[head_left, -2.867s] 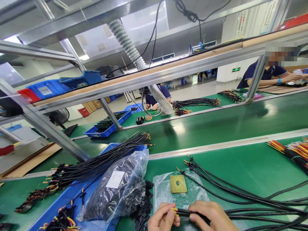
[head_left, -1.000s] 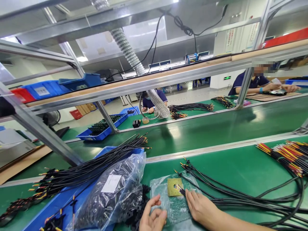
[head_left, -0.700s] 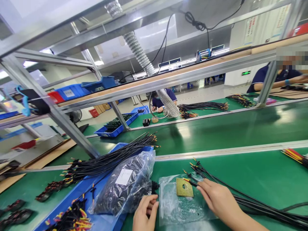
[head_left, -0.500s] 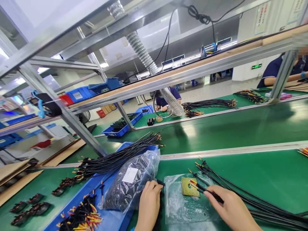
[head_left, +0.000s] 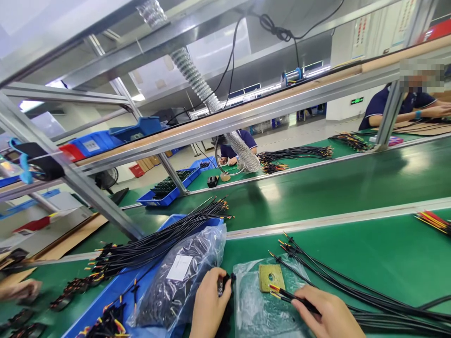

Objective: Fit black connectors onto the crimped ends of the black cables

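Note:
My right hand [head_left: 329, 307] is closed around several black cables [head_left: 305, 303]. Their bared ends, with red, yellow and dark cores, point left over a plastic bag. My left hand [head_left: 211, 300] is beside the bag of black parts [head_left: 179, 277], its thumb and fingers curled round a small black part [head_left: 225, 280] whose exact shape is hidden. Between the hands, the clear plastic bag [head_left: 253, 312] lies flat with a yellow sponge [head_left: 271, 277] on it, holed in the middle. More black cables [head_left: 338, 270] with small black fittings near their ends stretch off to the right.
A blue tray [head_left: 88, 314] on the left carries a bundle of cables [head_left: 169, 239] and short wired pieces. Another person's hand [head_left: 24, 291] reaches in at far left near black parts [head_left: 75, 286]. A metal frame post [head_left: 102, 202] rises behind; co-workers sit beyond.
The view has swung right, so the bench appears further left. My left hand now pinches a small black part. Another person's hand has come in at far left.

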